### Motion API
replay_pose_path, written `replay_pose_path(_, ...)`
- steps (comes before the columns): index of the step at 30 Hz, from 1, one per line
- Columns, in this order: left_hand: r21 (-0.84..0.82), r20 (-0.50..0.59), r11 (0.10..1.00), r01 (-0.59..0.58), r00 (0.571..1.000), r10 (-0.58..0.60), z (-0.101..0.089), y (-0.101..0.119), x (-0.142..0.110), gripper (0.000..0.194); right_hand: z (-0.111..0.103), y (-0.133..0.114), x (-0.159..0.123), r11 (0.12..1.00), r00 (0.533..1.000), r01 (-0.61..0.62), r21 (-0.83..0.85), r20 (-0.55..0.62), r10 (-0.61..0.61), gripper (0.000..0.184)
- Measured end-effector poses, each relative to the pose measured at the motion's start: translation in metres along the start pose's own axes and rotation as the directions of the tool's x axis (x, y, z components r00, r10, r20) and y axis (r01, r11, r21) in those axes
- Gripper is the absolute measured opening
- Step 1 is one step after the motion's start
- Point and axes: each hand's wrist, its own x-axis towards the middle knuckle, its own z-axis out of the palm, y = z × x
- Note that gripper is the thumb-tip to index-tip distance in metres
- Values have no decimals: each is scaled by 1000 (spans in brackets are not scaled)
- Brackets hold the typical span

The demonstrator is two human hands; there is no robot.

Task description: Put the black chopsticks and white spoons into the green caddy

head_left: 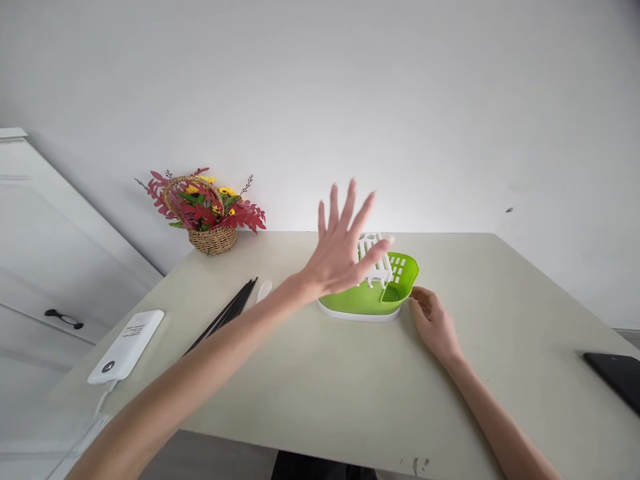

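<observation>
A green and white plastic utensil holder (357,301) stands on the table, with a slotted white rack on top and a perforated green compartment at its right end. My left hand (343,250) is open above its left part, fingers spread and pointing away from me, hiding some of the rack. At the right end, my right hand (434,323) rests low with its fingers curled against the holder's side; the fingertips are partly hidden. Left of the holder lie several black chopsticks (233,308) and a white spoon (265,291), both partly covered by my left forearm.
A wicker basket (214,240) of red and yellow flowers stands at the back left of the table (320,387). A white power bank (127,347) with a cable lies at the left edge, a black phone (615,377) at the right. A white cabinet (60,253) stands left, a wall behind.
</observation>
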Motion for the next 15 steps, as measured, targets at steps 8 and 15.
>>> replay_pose_path(8,177,199,972,153,962,-188,35,49,17,96,1,3,2,1000,1000,5,26,2,-5,40)
replay_pose_path(15,276,269,950,145,937,-222,51,37,14,98,1,5,2,1000,1000,-4,22,0,4,39)
